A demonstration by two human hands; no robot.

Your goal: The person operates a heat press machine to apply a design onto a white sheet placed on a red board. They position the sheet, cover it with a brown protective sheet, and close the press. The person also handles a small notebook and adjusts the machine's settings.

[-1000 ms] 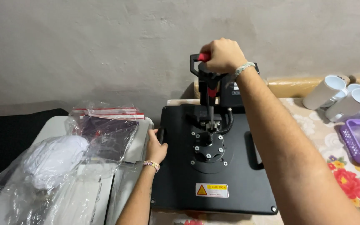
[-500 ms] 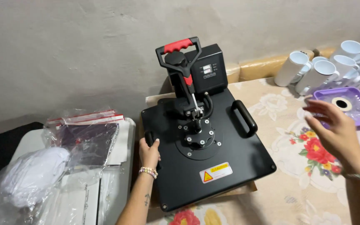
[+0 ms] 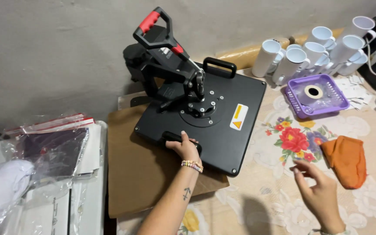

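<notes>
Press [image 3: 209,115]: black heat press, top plate swung out over the table and angled toward the right. We have our left hand [image 3: 186,148] wrapped around the near side handle [image 3: 177,139] on the plate edge, fingers curled closed on it, bead bracelet on the wrist. Our right hand [image 3: 320,191] hovers low right above the floral tablecloth [image 3: 279,200], fingers loosely spread, holding nothing, well apart from the press. Under the plate we see brown paper [image 3: 140,169] covering the base area, near edge sticking out toward us. Left of that, clear bags [image 3: 44,148] with dark and white fabric inside, stacked on a white surface. Right of the press, an orange cloth [image 3: 347,159] lies on the tablecloth just beyond our right hand. Further back, a purple basket [image 3: 340,98] with a tape roll [image 3: 313,92] in it. The press lever with its red grip [image 3: 149,21] stands raised, tilted up-left toward the wall. Second side handle [image 3: 219,66] is on the far plate edge. White mugs [image 3: 314,50] are bunched at the back right against the wall.
</notes>
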